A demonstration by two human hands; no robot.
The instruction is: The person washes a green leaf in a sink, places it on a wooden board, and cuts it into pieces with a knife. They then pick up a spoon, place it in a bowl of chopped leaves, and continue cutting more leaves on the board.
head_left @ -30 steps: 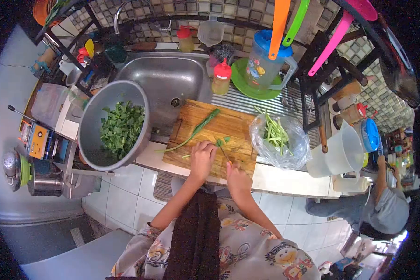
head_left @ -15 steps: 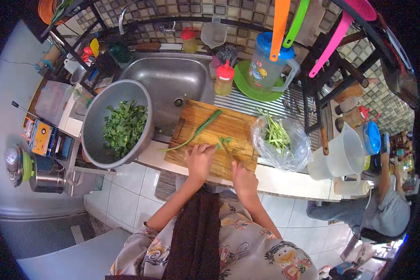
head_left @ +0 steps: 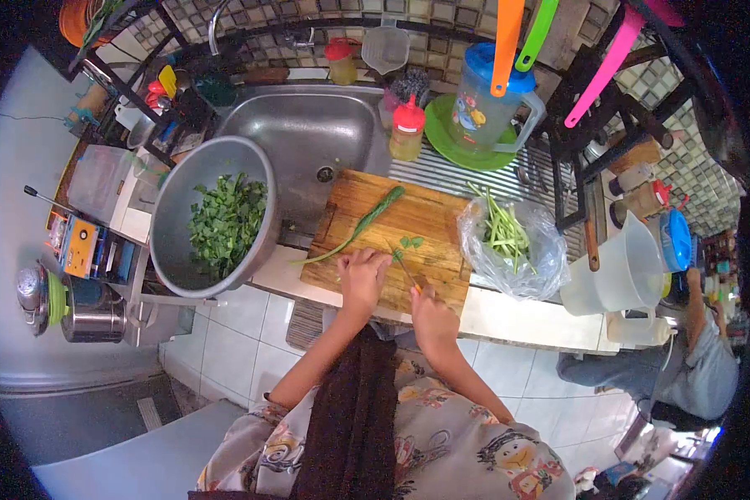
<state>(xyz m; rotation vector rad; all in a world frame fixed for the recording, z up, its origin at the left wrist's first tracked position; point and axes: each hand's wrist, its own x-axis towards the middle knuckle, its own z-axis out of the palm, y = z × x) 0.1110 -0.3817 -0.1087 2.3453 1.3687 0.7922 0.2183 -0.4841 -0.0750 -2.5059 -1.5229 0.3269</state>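
Note:
My right hand [head_left: 434,313] grips a small knife [head_left: 407,271], its blade slanting up and left over the wooden cutting board [head_left: 442,215]. Beside the blade, my left hand [head_left: 364,277] is curled on the board, fingers closed on leafy greens [head_left: 397,252] that mostly stay hidden under them. Cut green leaves [head_left: 411,242] lie just beyond the knife tip. A long leafy stalk [head_left: 361,223] rests diagonally on the board's left side. Left of the board, a grey basin [head_left: 264,258] holds chopped leaves [head_left: 225,223]. To the right, a clear plastic bag [head_left: 547,277] contains pale green stems [head_left: 505,230].
Behind the board is a metal sink [head_left: 304,117]. A red-capped bottle [head_left: 407,133] and a lidded jug [head_left: 482,112] on a green plate [head_left: 446,150] stand at the back. Utensils hang overhead. Clear pitchers [head_left: 621,271] are at right, near another person [head_left: 696,362].
The view has shifted slightly, so the counter sits a little farther right. The knife blade now shows more plainly, slanting toward my left fingers. Both hands remain over the board.

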